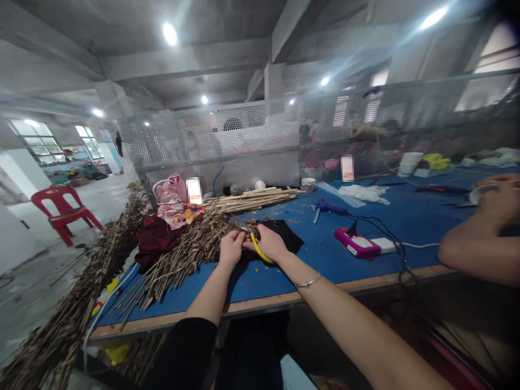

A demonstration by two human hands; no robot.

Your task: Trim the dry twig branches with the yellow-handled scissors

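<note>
My right hand point(271, 242) grips yellow-handled scissors point(257, 247), whose metal blades point up and left. Beside it, close to the blades, my left hand point(231, 246) has its fingers pinched together; what they hold is too small to make out. Both hands are over a black cloth point(289, 234) lying on the blue table point(260, 287). To their left spreads a pile of dry brown stalks point(174, 265), with its tips reaching near my left hand.
Maroon cloth point(156, 238) and a pink bag point(169, 190) sit at the left. Pale sticks point(260, 199) lie behind my hands. Rightward are a glue gun point(331, 208), a magenta power strip point(357, 242) with cables, and a co-worker's arm point(479, 246). A perforated metal screen point(260, 151) stands behind.
</note>
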